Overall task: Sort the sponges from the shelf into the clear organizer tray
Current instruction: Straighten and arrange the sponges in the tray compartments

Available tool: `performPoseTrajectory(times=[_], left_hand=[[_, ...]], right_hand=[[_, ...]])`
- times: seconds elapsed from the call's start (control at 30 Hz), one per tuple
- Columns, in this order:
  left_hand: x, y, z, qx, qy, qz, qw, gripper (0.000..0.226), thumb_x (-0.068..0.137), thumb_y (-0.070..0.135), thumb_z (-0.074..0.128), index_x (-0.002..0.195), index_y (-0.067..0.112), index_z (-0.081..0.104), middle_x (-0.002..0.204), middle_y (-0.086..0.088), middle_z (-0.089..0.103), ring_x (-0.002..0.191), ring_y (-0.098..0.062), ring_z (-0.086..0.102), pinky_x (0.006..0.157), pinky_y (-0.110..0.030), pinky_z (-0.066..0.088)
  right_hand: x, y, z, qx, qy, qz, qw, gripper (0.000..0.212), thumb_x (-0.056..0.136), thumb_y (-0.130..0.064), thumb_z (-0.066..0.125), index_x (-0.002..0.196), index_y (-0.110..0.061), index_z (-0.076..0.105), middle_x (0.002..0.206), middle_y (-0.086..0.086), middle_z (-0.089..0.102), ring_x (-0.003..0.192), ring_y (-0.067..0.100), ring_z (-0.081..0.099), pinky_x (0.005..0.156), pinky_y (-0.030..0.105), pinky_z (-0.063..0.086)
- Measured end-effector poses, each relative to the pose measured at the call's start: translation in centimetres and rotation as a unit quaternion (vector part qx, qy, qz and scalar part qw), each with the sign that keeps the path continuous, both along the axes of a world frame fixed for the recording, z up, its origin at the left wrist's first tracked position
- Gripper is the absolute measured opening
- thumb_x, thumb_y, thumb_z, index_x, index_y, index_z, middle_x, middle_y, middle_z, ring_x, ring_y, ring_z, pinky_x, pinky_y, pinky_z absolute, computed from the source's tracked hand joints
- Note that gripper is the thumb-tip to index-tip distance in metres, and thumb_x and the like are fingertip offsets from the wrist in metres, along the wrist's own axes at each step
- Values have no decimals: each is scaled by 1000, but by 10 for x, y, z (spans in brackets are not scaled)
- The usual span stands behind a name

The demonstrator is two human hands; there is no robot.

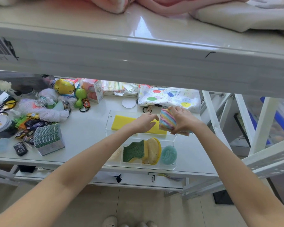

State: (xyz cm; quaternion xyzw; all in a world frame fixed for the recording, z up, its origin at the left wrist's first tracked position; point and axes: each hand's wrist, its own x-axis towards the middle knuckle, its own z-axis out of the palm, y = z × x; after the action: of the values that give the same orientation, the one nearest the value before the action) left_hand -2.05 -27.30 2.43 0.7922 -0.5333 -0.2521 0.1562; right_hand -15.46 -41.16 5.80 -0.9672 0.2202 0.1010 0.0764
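Observation:
The clear organizer tray (108, 122) lies on the white shelf, right of centre. Its far compartment holds a long yellow sponge (121, 122). In the near compartment sit a green scouring sponge (133, 150), a yellow mesh sponge (152, 150) and a teal round scrubber (168, 154). My right hand (182, 119) grips a rainbow-striped sponge (167, 119) upright over the right end of the far compartment. Just left of that sponge, my left hand (144, 122) hovers above the yellow sponge with fingers loosely apart, holding nothing that I can see.
A heap of toys, white yarn (47, 110), toy cars and a bundle of cards (48, 139) fills the shelf's left half. A spotted pouch (169, 98) lies behind the tray. An upper shelf (138, 63) overhangs the work area, with white frame posts (216, 125) to the right.

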Motion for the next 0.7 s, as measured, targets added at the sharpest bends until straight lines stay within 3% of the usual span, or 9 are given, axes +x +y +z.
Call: performPoseTrajectory(times=[0.17,0.33,0.4,0.53,0.7], left_hand=[[0,-6,-4,83,-127,-89,984,51,91,14,57,139,17,39,137,-16,40,129,-31,38,100,-46,46],[6,-12,3,123,-131,-115,977,66,83,0,62,141,19,35,141,-15,35,129,-30,36,95,-42,48],[8,-14,6,130,-144,-129,973,72,79,4,71,140,20,35,139,-13,40,128,-29,36,95,-41,45],[9,-19,4,118,-155,-134,972,72,75,14,77,135,21,39,129,-13,50,125,-30,36,96,-46,46],[10,-12,6,47,-170,-121,977,68,73,24,77,131,25,42,123,-13,47,118,-29,36,95,-39,41]], right_hand=[[-7,-2,0,-8,5,-5,1000,105,59,-36,84,142,-19,22,142,11,35,132,30,33,110,44,31],[-11,-8,1,-3,0,-14,1000,104,57,-38,85,140,-21,24,137,11,39,125,31,38,105,44,35],[-11,-8,1,0,0,-15,1000,103,57,-38,85,139,-21,24,137,11,39,125,31,38,104,44,36],[-10,-7,1,3,-3,-7,1000,102,57,-37,85,138,-20,25,137,11,40,125,30,38,105,44,36],[-11,-10,6,4,-20,-15,1000,99,59,-37,84,138,-19,27,128,11,43,117,29,42,99,41,38]])
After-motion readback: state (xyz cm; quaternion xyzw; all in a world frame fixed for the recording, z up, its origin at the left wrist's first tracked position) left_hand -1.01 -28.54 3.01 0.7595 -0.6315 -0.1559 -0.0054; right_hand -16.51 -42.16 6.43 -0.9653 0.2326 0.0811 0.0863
